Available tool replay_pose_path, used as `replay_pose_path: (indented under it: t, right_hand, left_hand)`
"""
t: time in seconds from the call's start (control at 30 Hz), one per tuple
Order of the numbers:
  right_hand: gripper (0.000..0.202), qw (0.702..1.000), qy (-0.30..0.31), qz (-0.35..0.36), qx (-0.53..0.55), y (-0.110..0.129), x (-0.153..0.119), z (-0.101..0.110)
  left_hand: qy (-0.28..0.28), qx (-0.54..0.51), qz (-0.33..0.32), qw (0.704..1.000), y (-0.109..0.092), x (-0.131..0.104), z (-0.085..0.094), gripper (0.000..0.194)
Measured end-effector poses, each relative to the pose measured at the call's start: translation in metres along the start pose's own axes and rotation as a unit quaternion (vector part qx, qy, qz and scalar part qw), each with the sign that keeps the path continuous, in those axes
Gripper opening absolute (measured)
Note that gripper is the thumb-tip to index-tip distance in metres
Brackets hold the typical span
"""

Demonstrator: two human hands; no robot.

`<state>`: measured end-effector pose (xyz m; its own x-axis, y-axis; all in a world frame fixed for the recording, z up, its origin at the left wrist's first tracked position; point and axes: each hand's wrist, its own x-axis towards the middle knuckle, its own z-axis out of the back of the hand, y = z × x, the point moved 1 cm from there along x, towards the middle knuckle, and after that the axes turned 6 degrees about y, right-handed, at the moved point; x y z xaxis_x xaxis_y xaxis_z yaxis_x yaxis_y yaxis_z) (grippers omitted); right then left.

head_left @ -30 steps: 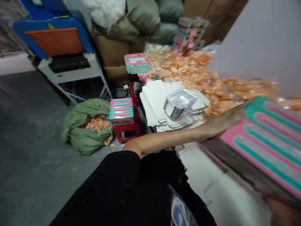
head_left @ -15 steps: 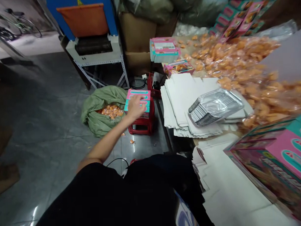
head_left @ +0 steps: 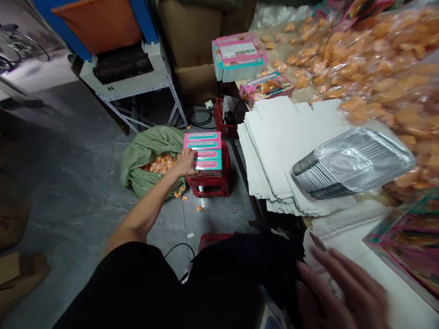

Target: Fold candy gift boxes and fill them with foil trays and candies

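Several pink and teal boxes (head_left: 207, 145) stand in a row on a red stool (head_left: 210, 186). My left hand (head_left: 185, 162) rests against the left side of the row, its fingers bent over the box edges. Beside it on the floor lies an open green sack (head_left: 150, 143) with small wrapped orange pieces (head_left: 160, 163) inside. At the lower right, my right hand (head_left: 344, 289) is blurred but its fingers are stretched out, over the table edge near white sheets, holding nothing visible. Above it are flat white cartons (head_left: 272, 134) with nested foil trays (head_left: 349, 162) on top.
Many wrapped orange pieces (head_left: 389, 82) cover the table's far right. Printed boxes (head_left: 420, 253) stand at the right edge. A blue and orange machine (head_left: 122, 67) stands at the back left. Loose pieces and a cable lie on the floor.
My left hand has moved from the top of the boxes to their left side. My right hand has come into view at the lower right. The view has shifted.
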<state>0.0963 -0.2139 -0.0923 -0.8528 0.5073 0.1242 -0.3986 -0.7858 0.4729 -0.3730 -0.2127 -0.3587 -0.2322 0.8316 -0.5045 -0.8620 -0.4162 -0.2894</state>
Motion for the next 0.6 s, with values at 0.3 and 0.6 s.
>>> replay_pose_path:
  t: [0.3,0.6]
  right_hand:
    - [0.06,0.946,0.321,-0.008,-0.048,-0.015,0.162,-0.148]
    - [0.066,0.877,0.455,-0.149,-0.042,-0.043,0.213,-0.193]
  left_hand:
    - [-0.037,-0.036,0.016,0.999,-0.006,-0.009,-0.029,0.122]
    - [-0.082,-0.201,0.096,0.971,-0.038,-0.016,-0.02,0.105]
